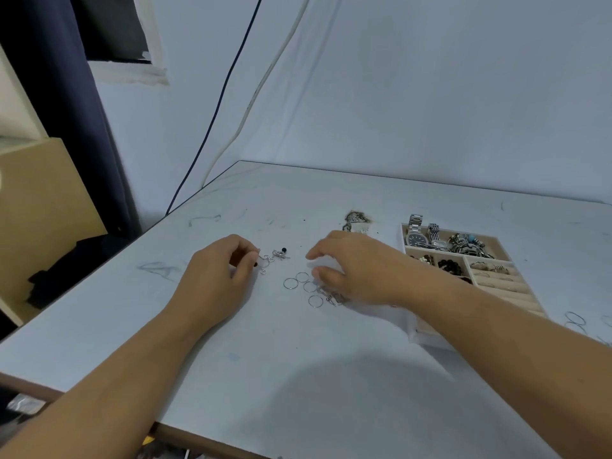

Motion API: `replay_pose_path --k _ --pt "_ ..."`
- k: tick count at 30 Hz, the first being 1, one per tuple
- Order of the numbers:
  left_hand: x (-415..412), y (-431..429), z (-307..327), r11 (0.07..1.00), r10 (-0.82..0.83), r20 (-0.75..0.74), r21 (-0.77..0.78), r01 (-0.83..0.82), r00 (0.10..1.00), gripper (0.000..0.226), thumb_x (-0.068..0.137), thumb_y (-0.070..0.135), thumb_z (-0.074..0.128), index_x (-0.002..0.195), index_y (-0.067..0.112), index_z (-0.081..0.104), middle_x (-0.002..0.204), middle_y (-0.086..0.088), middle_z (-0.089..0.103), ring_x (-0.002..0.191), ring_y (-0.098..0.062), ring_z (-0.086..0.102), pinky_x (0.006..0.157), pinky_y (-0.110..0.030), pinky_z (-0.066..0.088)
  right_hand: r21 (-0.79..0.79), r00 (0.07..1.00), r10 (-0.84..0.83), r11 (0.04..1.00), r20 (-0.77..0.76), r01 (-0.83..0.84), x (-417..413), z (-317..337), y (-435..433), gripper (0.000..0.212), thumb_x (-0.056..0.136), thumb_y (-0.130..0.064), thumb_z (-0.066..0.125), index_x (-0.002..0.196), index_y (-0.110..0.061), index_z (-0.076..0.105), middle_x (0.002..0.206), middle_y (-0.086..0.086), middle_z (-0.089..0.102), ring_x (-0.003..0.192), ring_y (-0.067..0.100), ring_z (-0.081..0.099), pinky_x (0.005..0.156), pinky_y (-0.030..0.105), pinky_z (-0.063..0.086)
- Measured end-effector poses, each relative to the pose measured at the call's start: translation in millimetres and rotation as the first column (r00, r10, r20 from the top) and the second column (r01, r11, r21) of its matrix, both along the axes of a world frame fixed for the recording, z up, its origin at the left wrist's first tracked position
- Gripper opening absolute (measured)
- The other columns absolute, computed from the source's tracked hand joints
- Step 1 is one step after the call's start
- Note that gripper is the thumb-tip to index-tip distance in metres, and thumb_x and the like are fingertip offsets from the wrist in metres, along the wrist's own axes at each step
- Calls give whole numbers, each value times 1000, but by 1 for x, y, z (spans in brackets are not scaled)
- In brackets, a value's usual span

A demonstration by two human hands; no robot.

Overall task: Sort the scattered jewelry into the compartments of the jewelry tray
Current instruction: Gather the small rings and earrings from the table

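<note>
Rings [302, 277] lie on table [298, 366] between left hand [215, 276] and right hand [357, 270].

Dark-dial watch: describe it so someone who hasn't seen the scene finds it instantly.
Find the beige jewelry tray on the right side of the table. Its far-left compartment holds two silver-bracelet watches side by side. The dark-dial watch is the left one, in the tray's far-left corner: it has a round dark face, while the second watch has a smaller, pale rectangular one.
</note>
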State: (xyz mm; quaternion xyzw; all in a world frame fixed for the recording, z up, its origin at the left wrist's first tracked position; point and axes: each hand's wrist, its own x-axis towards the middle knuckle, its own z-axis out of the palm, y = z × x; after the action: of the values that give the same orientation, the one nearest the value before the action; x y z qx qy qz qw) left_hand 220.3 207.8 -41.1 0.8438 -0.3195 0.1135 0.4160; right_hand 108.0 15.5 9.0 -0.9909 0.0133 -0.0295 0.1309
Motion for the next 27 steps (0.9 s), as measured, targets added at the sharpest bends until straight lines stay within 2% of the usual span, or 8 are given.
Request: replay_pose_path --k 6,10,12,15,19,22,27 --pt "4 1 0 1000 -12 -18 -24 11 1000 14 88 17 61 81 28 65 78 14 66 82 -3 57 63 -6 39 72 1000 22 997 -2 -22 46 -10 12 34 97 -26 46 130 -25 52 128 -3 50 113 16 51 92 31 42" --pt "5 1 0 999 -19 -23 -34 18 1000 14 88 14 61 83 27 66 80 16 66 82 1 56 64 -5 38 67 999 44 997 -25 -42 62 -19 13 35 97 -23 44 131 -28 54 130 -1 52 119 19 47 100 36 40" --pt "3 1 2 999 -25 -23 -40 24 999 14 88 13 61 83 25 66 79 16 65 77 4 56 63 -4 38 62 999 48 997 -3 -48 64 -21 11 29 96 -23 48 122 -26 61 121 -1 57 112 18 50 95 33 42" --pt "-1 1 4 999 -30 -19 -42 29 999 12 88 12 61 85 22 67 77 18 63 70 8 54 62 -4 37 44 999 17 999 41 -19 60 -20 9 19 93 -21 52 105 -18 67 105 -3 60 91 11 51 75 24 40" --pt "-8 1 8 998 -55 -1 -38 55 998 10 88 10 62 86 19 68 74 19 60 59 12 51 60 -4 38 11 998 -9 1000 56 8 52 -19 7 15 90 -18 49 93 -17 64 89 -6 59 86 17 59 74 31 51" --pt "-12 -1 9 995 -84 -16 -57 83 996 13 88 12 62 85 23 67 72 18 62 63 8 53 59 -5 39 61 994 -20 998 112 13 38 -13 3 18 90 -16 48 93 -16 65 90 -5 63 85 15 59 74 28 48" --pt "-28 -11 17 978 -184 -32 -110 180 982 20 90 13 60 83 32 63 89 22 64 80 0 58 63 -7 40 188 982 -67 982 179 32 2 7 -13 15 95 -19 51 100 -17 65 90 -8 61 84 7 53 72 18 38"
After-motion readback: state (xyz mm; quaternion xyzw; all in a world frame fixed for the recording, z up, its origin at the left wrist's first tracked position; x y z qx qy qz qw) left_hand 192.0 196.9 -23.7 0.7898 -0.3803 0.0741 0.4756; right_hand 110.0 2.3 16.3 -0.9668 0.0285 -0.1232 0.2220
